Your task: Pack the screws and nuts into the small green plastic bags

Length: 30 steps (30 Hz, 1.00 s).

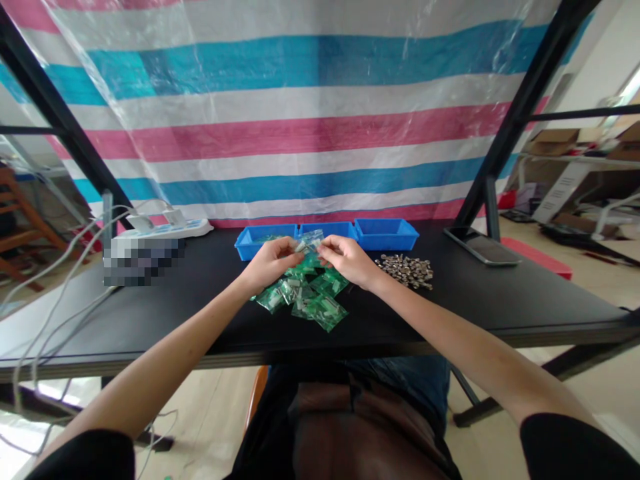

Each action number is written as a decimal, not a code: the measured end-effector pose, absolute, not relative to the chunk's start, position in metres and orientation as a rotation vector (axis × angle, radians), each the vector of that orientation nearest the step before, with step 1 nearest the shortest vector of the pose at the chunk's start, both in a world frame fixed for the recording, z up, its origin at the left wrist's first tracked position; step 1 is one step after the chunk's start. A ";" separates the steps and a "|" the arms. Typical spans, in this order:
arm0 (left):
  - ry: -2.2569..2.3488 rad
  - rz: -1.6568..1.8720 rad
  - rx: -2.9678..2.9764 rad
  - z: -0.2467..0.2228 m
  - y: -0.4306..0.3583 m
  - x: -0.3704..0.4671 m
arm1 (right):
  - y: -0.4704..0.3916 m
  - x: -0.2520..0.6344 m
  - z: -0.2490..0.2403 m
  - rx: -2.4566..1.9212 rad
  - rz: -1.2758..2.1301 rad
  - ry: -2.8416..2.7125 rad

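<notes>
Between my two hands is a small clear plastic bag [313,239], held up over the table. The fingers of my left hand [274,259] pinch its left side, and my right hand [349,260] pinches its right side. Something pale shows by the left fingertips, too small to name. Below lies a pile of green-tinted plastic bags [320,308] with small white pieces inside. To the right of my right hand is a heap of small shiny metal parts [409,270]. Behind my hands stand a left blue tray [245,248], a middle blue tray [345,231] and a right blue tray [387,243].
On the black table [195,313], a white power strip [190,229] with plugs and cables sits at the left, beside a blurred-out patch. A phone [483,247] lies at the right. A striped plastic sheet [300,127] hangs behind, between black frame posts [500,147].
</notes>
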State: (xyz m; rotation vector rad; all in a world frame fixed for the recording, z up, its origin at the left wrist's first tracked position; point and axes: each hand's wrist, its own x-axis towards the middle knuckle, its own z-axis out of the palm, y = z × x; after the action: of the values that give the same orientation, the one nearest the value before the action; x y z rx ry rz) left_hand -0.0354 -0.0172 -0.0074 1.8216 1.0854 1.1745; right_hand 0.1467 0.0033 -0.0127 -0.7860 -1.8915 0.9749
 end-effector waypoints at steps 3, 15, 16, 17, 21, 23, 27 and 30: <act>1.036 1.060 1.957 -0.005 -0.021 -0.036 | 0.007 0.149 -0.014 -0.758 0.894 -1.938; 1.691 1.998 1.810 0.003 0.007 -0.093 | 0.010 0.153 -0.012 -0.848 0.754 -1.900; 1.734 2.081 1.825 0.003 0.007 -0.098 | 0.010 0.154 -0.011 -0.846 0.738 -1.900; 1.783 2.162 1.863 0.002 0.008 -0.101 | 0.010 0.155 -0.011 -0.844 0.719 -1.904; 1.969 2.319 2.188 0.000 0.009 -0.109 | 0.010 0.157 -0.009 -0.847 0.629 -1.938; 1.996 2.268 2.354 -0.002 0.010 -0.111 | 0.010 0.157 -0.009 -0.853 0.584 -1.954; 2.015 2.150 2.501 -0.005 0.012 -0.113 | 0.012 0.160 -0.008 -0.842 0.506 -1.948; 2.088 2.061 2.495 -0.008 0.012 -0.113 | 0.015 0.164 -0.007 -0.821 0.406 -1.935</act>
State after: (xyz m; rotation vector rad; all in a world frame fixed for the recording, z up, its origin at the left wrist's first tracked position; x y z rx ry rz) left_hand -0.1125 0.0120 -0.0078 2.4949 2.0883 2.0608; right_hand 0.1644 0.0150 -0.0072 -0.8212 -1.9347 0.4057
